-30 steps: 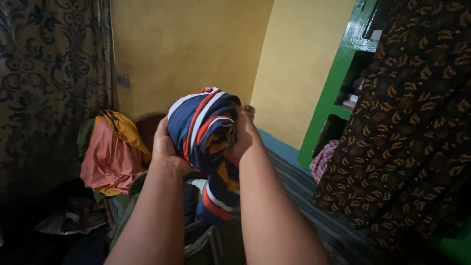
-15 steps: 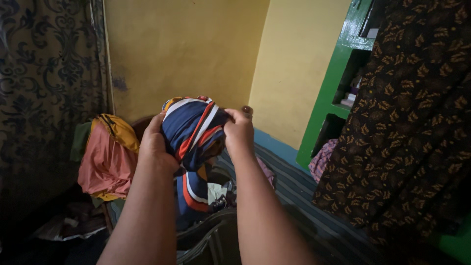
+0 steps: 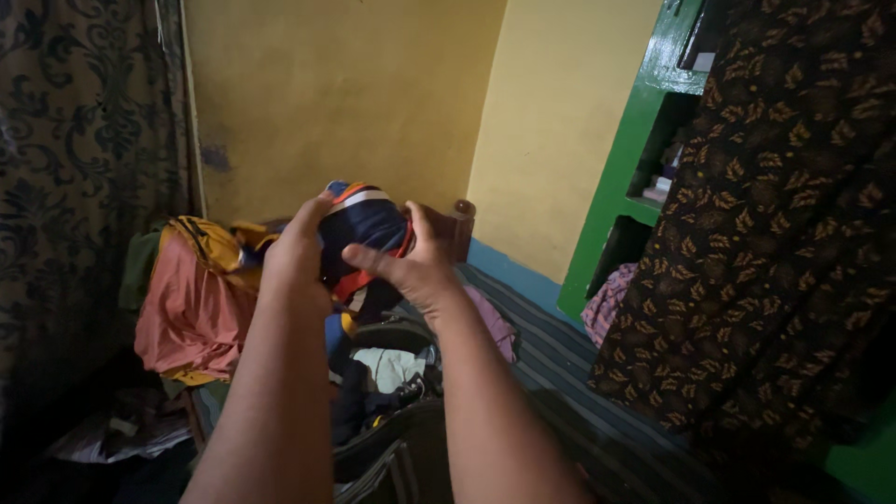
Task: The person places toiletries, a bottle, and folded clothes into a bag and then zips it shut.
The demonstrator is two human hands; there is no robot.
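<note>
A navy garment (image 3: 362, 224) with orange and white stripes is bunched between my two hands, held up in front of the yellow wall. My left hand (image 3: 297, 245) grips its left side with the fingers curled over the top. My right hand (image 3: 411, 264) presses on its right side, thumb stretched across the front. A tail of the same cloth hangs down below the hands toward a pile of clothes (image 3: 387, 369).
An orange and yellow heap of clothes (image 3: 191, 299) lies at the left. A dark patterned curtain (image 3: 75, 168) hangs behind it. A brown patterned cloth (image 3: 784, 243) hangs at the right, before a green shelf frame (image 3: 621, 196). A striped bed cover (image 3: 569, 373) stretches below.
The garment has been gathered into a tighter bundle, with less of it hanging down. Both hands have closed in around it.
</note>
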